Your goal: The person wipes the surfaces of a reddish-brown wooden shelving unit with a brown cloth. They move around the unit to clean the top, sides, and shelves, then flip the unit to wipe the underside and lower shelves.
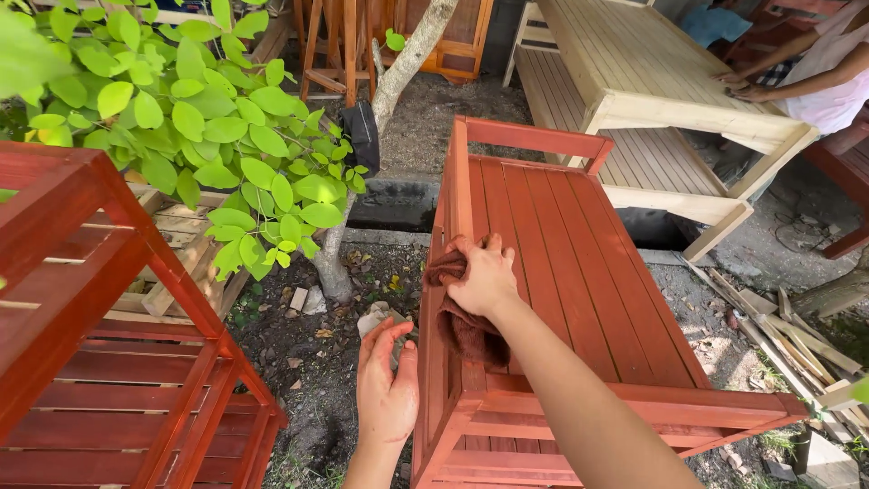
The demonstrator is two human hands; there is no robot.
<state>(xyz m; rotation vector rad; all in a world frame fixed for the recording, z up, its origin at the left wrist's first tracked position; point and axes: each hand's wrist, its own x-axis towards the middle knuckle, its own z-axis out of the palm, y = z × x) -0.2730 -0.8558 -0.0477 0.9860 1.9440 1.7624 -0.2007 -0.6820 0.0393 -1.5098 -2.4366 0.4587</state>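
Observation:
My right hand (486, 276) grips a dark reddish-brown cloth (463, 326) and presses it on the left side rail of a red-stained slatted wooden piece of furniture (579, 263). The cloth hangs down over the slats below my wrist. My left hand (387, 388) is lower and to the left, fingers apart, holding nothing, beside the furniture's near left corner post and above the dirt.
A second red-stained slatted frame (100, 344) stands at the left. A leafy green tree (208, 118) with a thin trunk grows between them. Unpainted pale wooden furniture (652, 100) lies at the back right, where another person's arms (778, 77) rest. Scrap wood (797, 335) lies at right.

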